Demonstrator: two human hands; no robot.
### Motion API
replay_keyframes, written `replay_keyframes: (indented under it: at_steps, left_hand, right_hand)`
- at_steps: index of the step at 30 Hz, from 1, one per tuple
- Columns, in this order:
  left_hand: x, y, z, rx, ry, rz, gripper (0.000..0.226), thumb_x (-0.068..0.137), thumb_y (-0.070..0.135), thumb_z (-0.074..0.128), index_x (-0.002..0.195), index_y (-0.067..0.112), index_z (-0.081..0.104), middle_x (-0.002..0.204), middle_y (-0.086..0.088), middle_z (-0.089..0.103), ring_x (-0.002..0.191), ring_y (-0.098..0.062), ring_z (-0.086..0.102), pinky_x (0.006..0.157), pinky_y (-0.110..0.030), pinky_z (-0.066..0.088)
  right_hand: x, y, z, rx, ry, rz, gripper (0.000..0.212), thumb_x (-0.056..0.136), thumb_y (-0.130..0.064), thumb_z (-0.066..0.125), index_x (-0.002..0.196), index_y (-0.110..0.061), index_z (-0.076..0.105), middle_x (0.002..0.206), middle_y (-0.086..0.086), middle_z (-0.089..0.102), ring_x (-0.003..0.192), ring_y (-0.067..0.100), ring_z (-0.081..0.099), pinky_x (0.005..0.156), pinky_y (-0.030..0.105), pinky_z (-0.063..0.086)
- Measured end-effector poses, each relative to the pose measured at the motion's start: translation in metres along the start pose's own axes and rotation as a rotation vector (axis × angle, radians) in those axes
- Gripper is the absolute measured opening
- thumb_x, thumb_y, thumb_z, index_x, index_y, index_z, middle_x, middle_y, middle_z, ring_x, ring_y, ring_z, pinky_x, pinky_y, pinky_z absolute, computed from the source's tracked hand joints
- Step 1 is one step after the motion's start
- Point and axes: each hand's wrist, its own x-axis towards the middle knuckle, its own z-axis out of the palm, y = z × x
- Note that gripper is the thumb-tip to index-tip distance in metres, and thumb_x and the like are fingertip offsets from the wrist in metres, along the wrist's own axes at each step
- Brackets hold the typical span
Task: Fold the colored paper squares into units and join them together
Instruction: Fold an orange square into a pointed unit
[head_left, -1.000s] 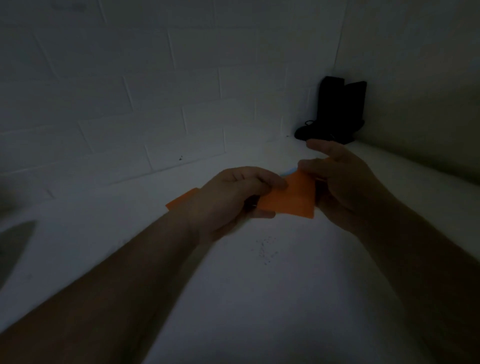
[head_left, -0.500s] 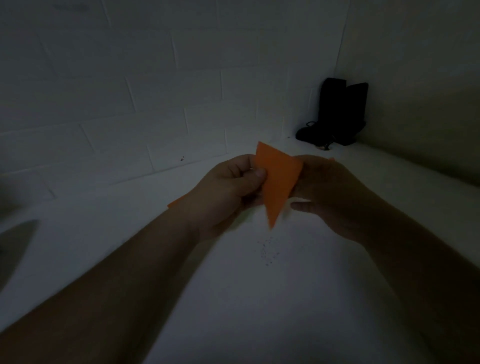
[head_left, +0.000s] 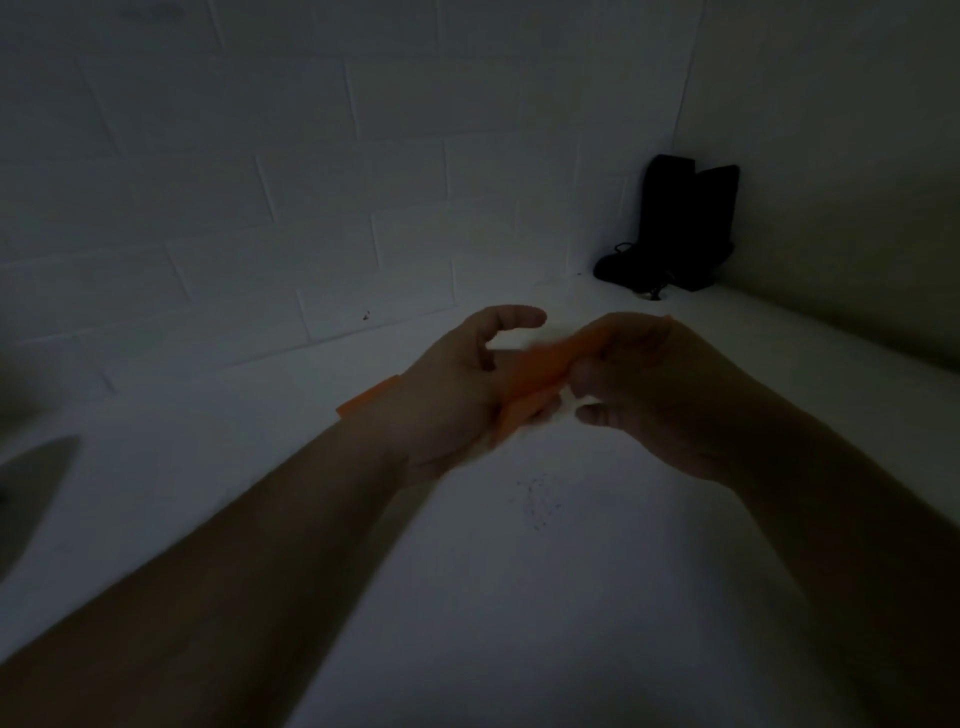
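Here, in the dim light, your two hands meet just right of the middle of the frame, above a pale table (head_left: 597, 597). Between them sits a folded orange paper (head_left: 540, 366), blurred, running as a slanted strip from lower left to upper right.

Your right hand (head_left: 660, 395) has its fingers curled around the upper right end of the orange paper, thumb tucked against it, so it grasps the piece. A thin orange edge peeks out above its knuckles.

Your left hand (head_left: 457, 384) is cupped, with the thumb raised and bent above the strip and apart from it. The lower left end of the paper lies against its palm and fingers. Whether those fingers pinch the paper or only support it cannot be told through the blur.

A second orange sheet (head_left: 366, 400) lies on the table just left of the middle, mostly hidden behind your left wrist, with only a corner and an edge showing.

Below the hands, near the centre of the frame, a scatter of small dark specks (head_left: 537, 501) marks the tabletop.

In the upper right, where a painted block wall (head_left: 311, 182) meets the side wall, a dark object (head_left: 675, 228) stands in the corner on the table; its details are lost in shadow.

At the left edge, a grey rounded shape (head_left: 31, 483) enters the picture; what it is cannot be told.
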Motion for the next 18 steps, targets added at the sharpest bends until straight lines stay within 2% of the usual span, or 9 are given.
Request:
replay_keyframes:
  at_steps: [1,2,4,6,8,11,13,16,18]
  left_hand:
    - [0.004,-0.002,-0.003,0.119,0.145,0.069,0.019,0.104,0.019,0.057,0.122,0.021,0.062,0.097,-0.020,0.071,0.078,-0.030,0.068,0.070,-0.034,0.056]
    - [0.007,-0.004,-0.007,0.232,0.277,0.126,0.018,0.107,0.031,0.053,0.114,0.023,0.067,0.092,-0.017,0.069,0.078,-0.028,0.066,0.073,-0.037,0.052]
    - [0.010,-0.006,-0.015,0.326,0.438,0.189,0.032,0.108,0.042,0.045,0.104,0.025,0.071,0.071,-0.004,0.056,0.065,-0.017,0.052,0.068,-0.032,0.043]
    - [0.007,-0.002,-0.015,0.251,0.398,0.198,0.030,0.109,0.035,0.045,0.106,0.022,0.072,0.063,-0.005,0.050,0.060,-0.017,0.043,0.061,-0.031,0.036]
    - [0.002,0.002,-0.007,0.175,0.259,0.199,0.021,0.105,0.017,0.053,0.116,0.024,0.069,0.064,-0.006,0.061,0.061,-0.021,0.051,0.062,-0.034,0.043]
    - [0.000,0.000,0.005,0.196,0.105,0.226,0.040,0.097,0.004,0.064,0.128,0.030,0.059,0.086,-0.008,0.078,0.074,-0.026,0.070,0.076,-0.042,0.058]
    - [0.001,-0.003,0.008,0.150,0.113,0.282,0.033,0.096,0.003,0.068,0.123,0.020,0.062,0.094,-0.013,0.079,0.082,-0.025,0.074,0.079,-0.039,0.058]
    - [0.004,-0.008,0.008,0.074,0.207,0.381,0.017,0.091,-0.001,0.071,0.106,0.007,0.069,0.093,-0.020,0.076,0.081,-0.024,0.073,0.077,-0.036,0.056]
    - [0.007,-0.010,0.006,0.091,0.260,0.442,0.013,0.088,-0.002,0.075,0.099,0.005,0.073,0.089,-0.011,0.078,0.082,-0.020,0.074,0.078,-0.031,0.058]
  right_hand:
    - [0.000,-0.001,-0.002,0.015,0.064,-0.018,0.011,0.075,-0.015,0.071,0.082,-0.023,0.071,0.086,-0.002,0.073,0.084,0.015,0.068,0.082,0.038,0.051]
    - [0.001,-0.001,-0.003,0.001,0.146,-0.053,0.009,0.078,-0.015,0.071,0.084,-0.022,0.070,0.081,-0.004,0.072,0.079,0.015,0.065,0.077,0.035,0.049]
    - [0.004,0.000,-0.004,-0.049,0.324,-0.130,0.014,0.088,-0.010,0.069,0.084,-0.023,0.070,0.069,-0.006,0.068,0.065,0.013,0.059,0.066,0.031,0.047]
    - [0.007,0.000,-0.004,-0.056,0.422,-0.166,0.014,0.093,-0.011,0.066,0.087,-0.023,0.069,0.068,-0.003,0.065,0.063,0.013,0.060,0.065,0.033,0.051]
    - [0.007,0.001,-0.004,-0.063,0.439,-0.165,0.012,0.095,-0.013,0.065,0.091,-0.024,0.067,0.076,-0.005,0.070,0.072,0.014,0.067,0.072,0.035,0.057]
    - [0.004,0.000,0.001,-0.125,0.413,-0.205,0.014,0.094,-0.012,0.066,0.093,-0.026,0.067,0.081,-0.007,0.072,0.082,0.021,0.070,0.082,0.050,0.061]
    - [0.003,0.000,0.004,-0.148,0.395,-0.238,0.019,0.092,-0.008,0.068,0.090,-0.027,0.069,0.081,-0.004,0.073,0.080,0.021,0.071,0.081,0.054,0.059]
    - [0.002,-0.001,0.006,-0.176,0.357,-0.269,0.028,0.089,-0.003,0.068,0.083,-0.029,0.073,0.075,-0.004,0.073,0.072,0.016,0.070,0.081,0.055,0.057]
    - [0.001,-0.002,0.006,-0.207,0.333,-0.300,0.039,0.086,-0.001,0.071,0.075,-0.038,0.076,0.079,-0.002,0.075,0.077,0.018,0.072,0.082,0.051,0.060]
